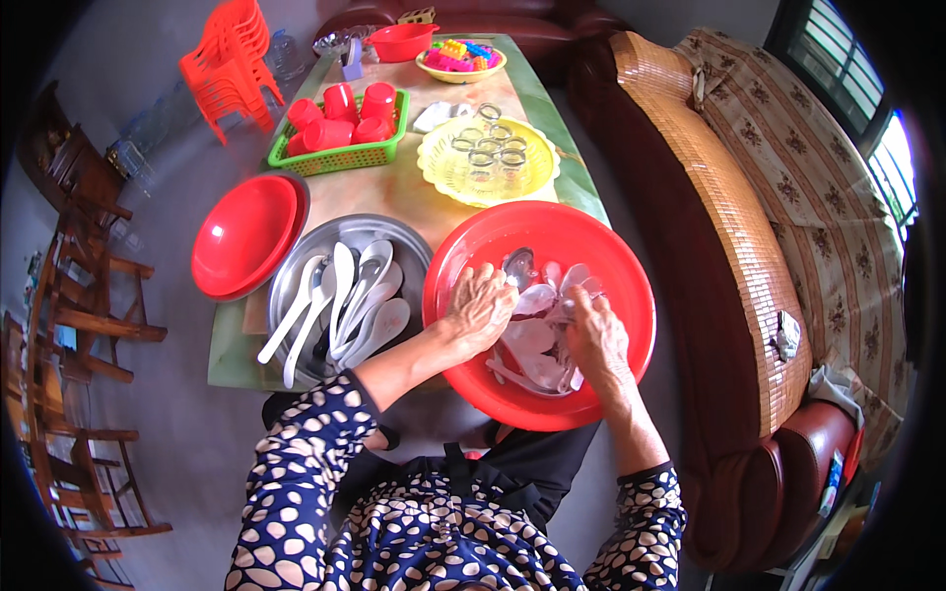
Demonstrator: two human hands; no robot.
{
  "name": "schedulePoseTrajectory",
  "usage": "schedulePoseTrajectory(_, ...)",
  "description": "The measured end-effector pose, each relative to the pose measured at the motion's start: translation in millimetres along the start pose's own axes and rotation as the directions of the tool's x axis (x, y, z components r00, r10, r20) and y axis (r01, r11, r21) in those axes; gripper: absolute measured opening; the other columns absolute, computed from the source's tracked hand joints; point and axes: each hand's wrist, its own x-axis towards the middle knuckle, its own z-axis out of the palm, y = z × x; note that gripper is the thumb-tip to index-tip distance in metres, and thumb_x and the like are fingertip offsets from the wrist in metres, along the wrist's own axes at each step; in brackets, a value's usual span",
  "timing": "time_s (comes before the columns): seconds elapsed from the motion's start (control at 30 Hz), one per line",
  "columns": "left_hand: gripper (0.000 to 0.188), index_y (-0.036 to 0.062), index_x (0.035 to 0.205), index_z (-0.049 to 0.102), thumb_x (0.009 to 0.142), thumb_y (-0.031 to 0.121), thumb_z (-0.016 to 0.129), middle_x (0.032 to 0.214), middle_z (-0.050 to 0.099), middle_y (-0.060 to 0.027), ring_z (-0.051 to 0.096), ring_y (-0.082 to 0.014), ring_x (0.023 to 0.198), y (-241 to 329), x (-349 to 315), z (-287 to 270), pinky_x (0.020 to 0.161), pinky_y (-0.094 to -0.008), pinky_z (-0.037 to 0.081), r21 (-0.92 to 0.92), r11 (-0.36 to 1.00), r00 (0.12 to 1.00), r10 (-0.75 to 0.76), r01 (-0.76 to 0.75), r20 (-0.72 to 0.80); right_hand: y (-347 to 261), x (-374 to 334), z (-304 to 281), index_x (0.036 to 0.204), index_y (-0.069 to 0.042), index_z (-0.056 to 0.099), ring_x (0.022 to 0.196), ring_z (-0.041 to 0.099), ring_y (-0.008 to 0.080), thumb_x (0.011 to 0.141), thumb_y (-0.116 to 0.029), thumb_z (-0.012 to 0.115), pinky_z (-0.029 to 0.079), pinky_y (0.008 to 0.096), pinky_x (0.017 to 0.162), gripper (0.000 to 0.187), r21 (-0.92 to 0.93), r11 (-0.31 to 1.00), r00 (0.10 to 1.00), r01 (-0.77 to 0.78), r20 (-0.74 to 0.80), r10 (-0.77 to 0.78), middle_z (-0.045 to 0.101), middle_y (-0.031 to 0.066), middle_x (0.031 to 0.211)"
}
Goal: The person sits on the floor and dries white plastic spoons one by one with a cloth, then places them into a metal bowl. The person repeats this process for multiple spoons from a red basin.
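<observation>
Here, both hands are inside the red basin [631, 286], among pale spoons [535, 299]. The left hand [483, 307] is bent near the basin's left side, its fingers beside a spoon; the right hand [599, 340] has its fingers curled down among the spoons on the right. Whether either is closed on one, I cannot tell. The basin sits at the near right of the worktop [384, 192]. Left of it, a metal bowl [414, 246] holds white ladles [342, 286]. Beyond are a yellow basket [443, 183] with clear glasses [513, 158] and a green basket [345, 160] of red cups [340, 101].
</observation>
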Motion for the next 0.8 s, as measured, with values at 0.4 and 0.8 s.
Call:
schedulePoseTrajectory(0.4, 0.015, 0.0023, 0.089, 0.053, 0.077, 0.013, 0.050, 0.070, 0.061, -0.0218, 0.062, -0.0391, 0.068, -1, 30, 27, 0.056, -0.0514, 0.045, -0.198, 0.957, 0.950, -0.153, 0.211, 0.271, 12, 0, 8, 0.098, -0.003, 0.057, 0.081, 0.060, 0.0345, 0.072, -0.001, 0.057, 0.052, 0.0402, 0.069, 0.026, 0.185, 0.983, 0.994, 0.009, -0.105, 0.011, 0.056, 0.0174, 0.089)
schedulePoseTrajectory(0.8, 0.023, -0.0030, 0.105, 0.049, 0.085, 0.008, 0.051, 0.071, 0.054, -0.0024, 0.049, -0.0095, 0.061, 4, 29, 20, 0.054, -0.0262, 0.041, -0.831, 0.271, 0.835, -0.425, 0.485, 0.349, -11, 49, 3, 0.108, -0.004, 0.055, 0.086, 0.060, 0.0343, 0.067, 0.006, 0.058, 0.049, 0.0389, 0.075, 0.042, 0.623, 0.742, 0.895, 0.249, -0.440, 0.070, 0.060, 0.0173, 0.092)
